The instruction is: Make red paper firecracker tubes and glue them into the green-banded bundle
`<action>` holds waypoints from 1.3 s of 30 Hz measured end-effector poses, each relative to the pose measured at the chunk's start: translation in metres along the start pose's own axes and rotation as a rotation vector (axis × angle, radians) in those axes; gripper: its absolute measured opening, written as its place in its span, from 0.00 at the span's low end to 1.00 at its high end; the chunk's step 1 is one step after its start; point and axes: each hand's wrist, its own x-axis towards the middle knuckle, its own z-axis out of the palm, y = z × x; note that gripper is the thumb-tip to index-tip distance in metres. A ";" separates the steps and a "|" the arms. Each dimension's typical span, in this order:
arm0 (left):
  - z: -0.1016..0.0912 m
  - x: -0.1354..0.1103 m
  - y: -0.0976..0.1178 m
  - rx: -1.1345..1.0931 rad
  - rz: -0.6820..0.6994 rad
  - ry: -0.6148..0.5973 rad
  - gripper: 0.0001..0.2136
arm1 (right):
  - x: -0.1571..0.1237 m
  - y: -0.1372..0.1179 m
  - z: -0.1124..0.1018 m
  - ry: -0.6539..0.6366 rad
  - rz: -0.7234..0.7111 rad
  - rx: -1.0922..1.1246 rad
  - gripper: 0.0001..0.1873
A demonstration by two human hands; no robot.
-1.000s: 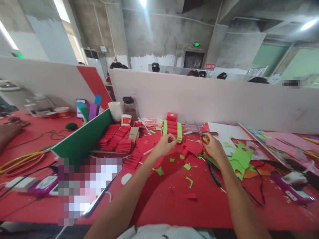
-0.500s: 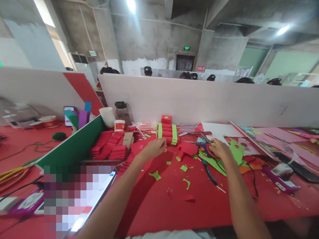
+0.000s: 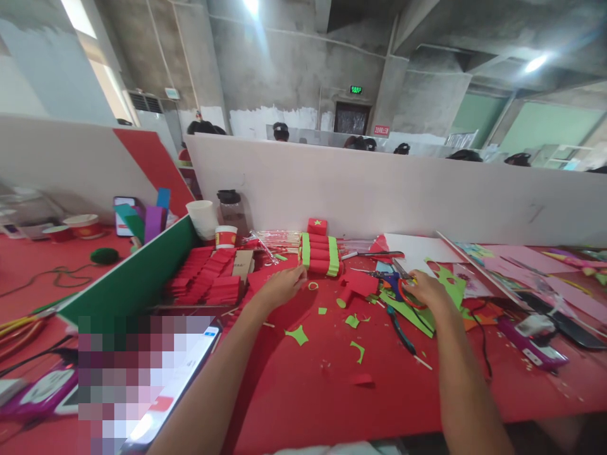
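My left hand (image 3: 283, 285) is low over the red tabletop, its fingers curled together; whatever may be between them is hidden. Just right of its fingertips lies a small pale yellow ring (image 3: 313, 286). Beyond it stand stacked red rolls (image 3: 320, 254) with two light green bands, and a red block with a star (image 3: 317, 226) behind. My right hand (image 3: 429, 292) is closed on a slim silvery metal tool (image 3: 402, 268) whose exact kind I cannot make out. Close by lie blue-and-orange-handled scissors (image 3: 389, 279) and a teal-handled tool (image 3: 401, 330). A red paper roll (image 3: 349, 294) rests between the hands.
Green paper scraps (image 3: 297, 335) and cut green sheets (image 3: 448, 281) litter the table. At left are bundled red strips (image 3: 202, 275), a green divider (image 3: 137, 272), a paper cup (image 3: 226, 237), a bottle (image 3: 231, 212) and a phone (image 3: 177, 385). A white partition (image 3: 379, 189) closes the back.
My left hand has shifted slightly left, and the yellow ring now shows fully beside it. My right hand has moved a little right and down, with the metal tool moving along.
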 end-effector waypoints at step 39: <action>0.005 0.003 0.034 -1.002 -0.100 -0.020 0.19 | -0.025 -0.146 -0.019 -0.131 -0.388 1.560 0.27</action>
